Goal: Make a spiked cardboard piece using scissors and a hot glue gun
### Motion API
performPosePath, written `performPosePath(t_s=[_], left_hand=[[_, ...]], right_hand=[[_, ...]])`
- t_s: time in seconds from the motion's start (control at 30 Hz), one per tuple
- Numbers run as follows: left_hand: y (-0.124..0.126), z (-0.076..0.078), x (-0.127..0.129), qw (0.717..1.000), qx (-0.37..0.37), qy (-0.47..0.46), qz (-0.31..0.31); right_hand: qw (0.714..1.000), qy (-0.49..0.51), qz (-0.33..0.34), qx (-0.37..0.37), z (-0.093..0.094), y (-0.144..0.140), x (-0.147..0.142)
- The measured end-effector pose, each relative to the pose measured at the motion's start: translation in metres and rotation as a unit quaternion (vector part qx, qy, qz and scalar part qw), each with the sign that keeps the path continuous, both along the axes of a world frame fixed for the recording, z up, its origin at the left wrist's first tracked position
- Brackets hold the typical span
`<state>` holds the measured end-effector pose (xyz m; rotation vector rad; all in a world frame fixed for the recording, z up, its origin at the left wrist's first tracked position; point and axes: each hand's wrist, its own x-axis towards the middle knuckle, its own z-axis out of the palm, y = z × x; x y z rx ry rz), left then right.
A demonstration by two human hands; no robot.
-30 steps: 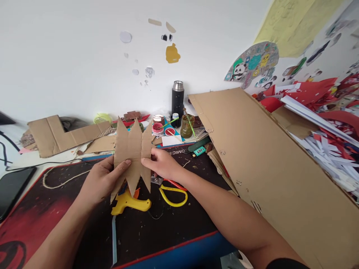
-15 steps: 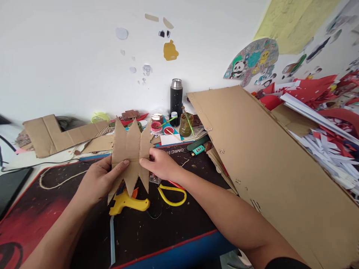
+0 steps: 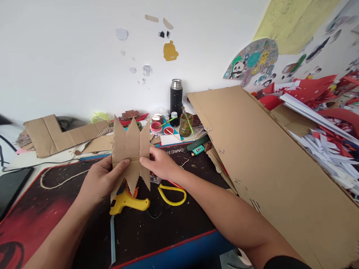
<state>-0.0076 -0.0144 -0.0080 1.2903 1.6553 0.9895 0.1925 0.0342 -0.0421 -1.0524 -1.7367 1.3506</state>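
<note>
Between my hands is a brown cardboard piece [image 3: 130, 144] with pointed teeth along its top and bottom edges and crease lines across it. My left hand [image 3: 105, 175] grips its left side, thumb flat on the front and fingers behind. My right hand [image 3: 158, 162] pinches the right edge, with the thumb on the near face. Below the cardboard lies a yellow hot glue gun [image 3: 130, 203], its upper part partly hidden by the lower teeth. Right of it are yellow-handled scissors [image 3: 172, 196], their blades mostly covered by my right hand and forearm.
A large cardboard sheet [image 3: 269, 157] leans along the right side. Paint jars [image 3: 156, 127], a murky jar with a brush [image 3: 185, 125] and a black thermos [image 3: 176, 97] stand at the back. Cut cardboard [image 3: 45, 136] lies at left; paper scraps [image 3: 328, 149] pile at far right.
The cardboard piece has tilted slightly in my hands, its lower teeth shifting a little up and to the right. Both hands keep their grip.
</note>
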Motion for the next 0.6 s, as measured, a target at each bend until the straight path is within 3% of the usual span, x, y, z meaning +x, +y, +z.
performPosePath(t_s=[0.6], left_hand=[[-0.0019,0.0032,-0.0043,0.998,-0.028,-0.055,0.011]], right_hand=[[0.998,0.037,0.039,-0.041,0.0037,-0.0012,0.0021]])
